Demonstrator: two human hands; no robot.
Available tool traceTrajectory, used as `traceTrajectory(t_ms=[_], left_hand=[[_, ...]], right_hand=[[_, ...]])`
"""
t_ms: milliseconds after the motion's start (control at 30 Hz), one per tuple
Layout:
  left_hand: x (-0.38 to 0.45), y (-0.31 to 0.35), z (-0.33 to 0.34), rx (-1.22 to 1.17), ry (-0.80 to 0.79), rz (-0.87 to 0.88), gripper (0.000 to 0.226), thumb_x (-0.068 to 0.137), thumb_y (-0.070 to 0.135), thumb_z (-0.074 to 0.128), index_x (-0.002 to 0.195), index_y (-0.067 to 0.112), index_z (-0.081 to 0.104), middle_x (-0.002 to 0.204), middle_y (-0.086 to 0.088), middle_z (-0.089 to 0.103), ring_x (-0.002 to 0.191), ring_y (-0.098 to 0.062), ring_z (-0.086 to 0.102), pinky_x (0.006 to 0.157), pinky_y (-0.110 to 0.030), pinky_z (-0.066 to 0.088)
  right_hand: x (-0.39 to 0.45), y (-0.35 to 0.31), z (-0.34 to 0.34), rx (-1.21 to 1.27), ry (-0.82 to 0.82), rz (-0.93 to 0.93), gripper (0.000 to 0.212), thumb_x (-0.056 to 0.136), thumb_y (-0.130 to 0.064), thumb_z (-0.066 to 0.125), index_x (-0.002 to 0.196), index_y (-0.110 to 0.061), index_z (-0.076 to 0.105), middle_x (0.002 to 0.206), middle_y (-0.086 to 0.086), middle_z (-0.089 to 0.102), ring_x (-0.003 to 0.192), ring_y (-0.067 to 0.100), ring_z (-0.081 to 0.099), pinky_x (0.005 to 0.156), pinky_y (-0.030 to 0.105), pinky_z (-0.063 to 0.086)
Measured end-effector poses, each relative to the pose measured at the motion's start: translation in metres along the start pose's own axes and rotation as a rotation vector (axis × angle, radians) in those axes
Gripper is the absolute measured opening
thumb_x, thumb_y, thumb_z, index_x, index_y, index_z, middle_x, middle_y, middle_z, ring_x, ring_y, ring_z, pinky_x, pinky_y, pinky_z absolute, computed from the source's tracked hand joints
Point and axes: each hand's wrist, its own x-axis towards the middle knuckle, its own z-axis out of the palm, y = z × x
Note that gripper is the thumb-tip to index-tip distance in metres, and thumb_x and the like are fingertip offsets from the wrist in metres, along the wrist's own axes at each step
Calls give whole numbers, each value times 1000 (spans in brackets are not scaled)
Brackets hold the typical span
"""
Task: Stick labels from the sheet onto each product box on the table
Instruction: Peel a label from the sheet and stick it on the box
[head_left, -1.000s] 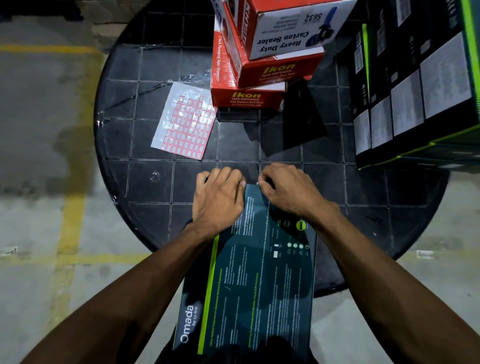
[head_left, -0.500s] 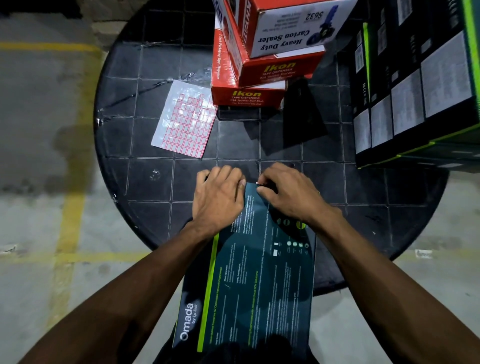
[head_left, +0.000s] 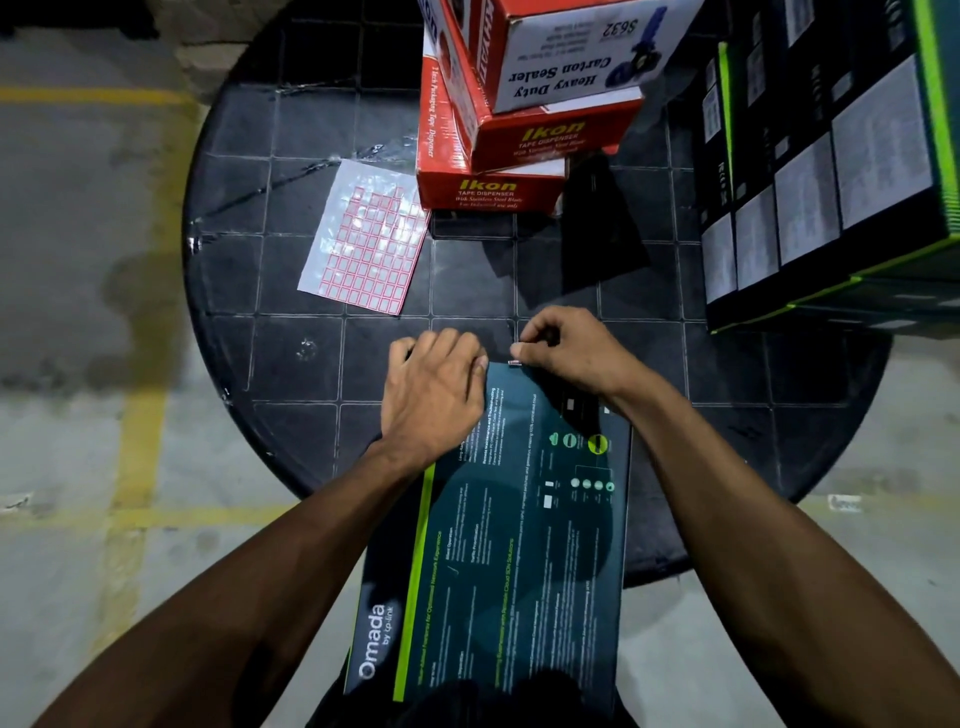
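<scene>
A long dark Omada box (head_left: 519, 545) with a green stripe lies flat, its far end on the round black table (head_left: 291, 364) and its near end toward me. My left hand (head_left: 431, 395) grips the box's far left corner, fingers curled over the edge. My right hand (head_left: 566, 348) pinches a small red-edged label (head_left: 514, 362) at the box's far edge. The label sheet (head_left: 363, 239), with several red-bordered labels and some blank spots, lies on the table to the far left of my hands.
A stack of red and white Ikon tape dispenser boxes (head_left: 519, 140) stands at the back of the table. Tall dark boxes with green edges (head_left: 831, 171) fill the right side. Concrete floor with yellow lines (head_left: 140, 415) surrounds the table.
My right hand has shifted slightly right and away from my left hand, and the small label now shows at the box's far edge. My left hand stays on the corner.
</scene>
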Motion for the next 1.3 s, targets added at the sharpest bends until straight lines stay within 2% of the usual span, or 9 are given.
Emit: traceTrajectory(t_ms=[200, 333, 500, 600, 733, 900, 1067, 1200, 1300], left_hand=[[0, 0, 0, -4, 18, 2, 16, 95, 31, 42, 84, 23, 49, 81, 5, 50, 77, -17, 45, 80, -34, 26], [-1, 1, 0, -4, 16, 5, 15, 95, 30, 43, 84, 22, 50, 81, 4, 51, 78, -17, 46, 80, -34, 25], [0, 1, -1, 3, 20, 4, 15, 95, 30, 43, 84, 22, 50, 81, 5, 51, 77, -16, 46, 80, -33, 25], [-1, 1, -1, -2, 8, 3, 15, 95, 31, 42, 84, 23, 49, 81, 5, 50, 77, -16, 45, 80, -33, 25], [0, 0, -1, -5, 24, 8, 13, 94, 29, 45, 84, 23, 49, 80, 5, 50, 77, -16, 45, 80, -34, 25], [-1, 1, -1, 0, 17, 10, 15, 95, 30, 43, 84, 22, 50, 81, 5, 51, 77, -16, 45, 81, -33, 25], [-1, 1, -2, -6, -5, 1, 17, 95, 31, 40, 85, 22, 50, 81, 5, 50, 77, -16, 44, 81, -34, 26], [-1, 2, -2, -25, -9, 0, 17, 95, 31, 37, 85, 23, 48, 81, 6, 46, 77, -15, 42, 81, -34, 25], [-1, 1, -2, -20, -4, 2, 17, 95, 31, 38, 85, 22, 49, 81, 6, 47, 77, -15, 41, 80, -33, 25]], right_hand=[[4, -2, -1, 56, -106, 55, 22, 79, -24, 80, 87, -18, 61, 73, -5, 60, 66, 9, 53, 63, 27, 43], [-3, 3, 0, -16, -73, -28, 19, 83, -28, 77, 84, -26, 58, 78, -8, 61, 67, 5, 54, 62, 22, 42], [-14, 6, 3, -125, -40, -132, 15, 86, -29, 73, 92, -26, 59, 87, -11, 61, 78, 3, 56, 66, 20, 43], [-10, 4, -1, 33, -86, -86, 21, 84, -18, 76, 97, -19, 59, 87, -6, 61, 76, 6, 55, 70, 19, 46], [-6, 3, -6, 237, -78, -68, 15, 89, -6, 68, 98, -13, 57, 80, -1, 57, 70, 8, 52, 64, 15, 45], [-2, 5, 2, 48, -146, -16, 23, 84, -20, 75, 98, -23, 56, 84, -3, 56, 73, 9, 51, 72, 29, 48], [-1, 0, 7, -41, -70, -18, 25, 82, -19, 75, 92, -29, 55, 80, -8, 59, 69, 5, 53, 69, 26, 47], [-3, -1, 1, 130, -102, -21, 28, 86, -14, 73, 109, -20, 56, 89, 2, 58, 77, 11, 53, 70, 22, 45], [-4, -1, 5, 10, -67, 5, 38, 83, -20, 76, 114, -26, 54, 92, -5, 54, 79, 9, 52, 69, 22, 43]])
